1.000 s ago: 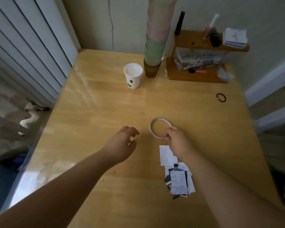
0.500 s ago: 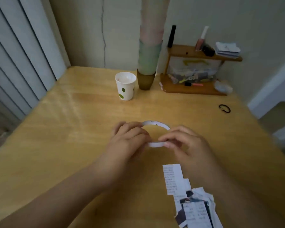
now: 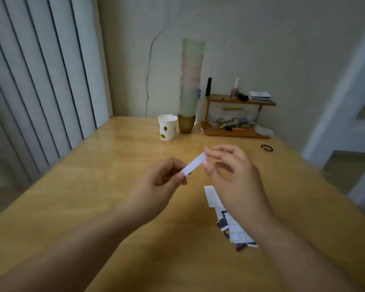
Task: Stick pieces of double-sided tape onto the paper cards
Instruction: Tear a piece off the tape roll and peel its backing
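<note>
The paper cup (image 3: 167, 127) shows no contents; both hands, left hand (image 3: 156, 184) and right hand (image 3: 230, 171), pinch the tape (image 3: 194, 164), its long axis rising to the right

Two bare forearms enter from the lower frame edge. No sleeves visible on either arm up to the frame edge. No watch, bracelet or band at either wrist. Left hand (image 3: 158, 182): bare, no glove, no ring on the visible fingers. Right hand (image 3: 232, 175): bare, no glove, no ring seen. Thumbnails on both hands short, unpainted as far as the motion blur allows. No markings seen on hands or forearms.
</note>
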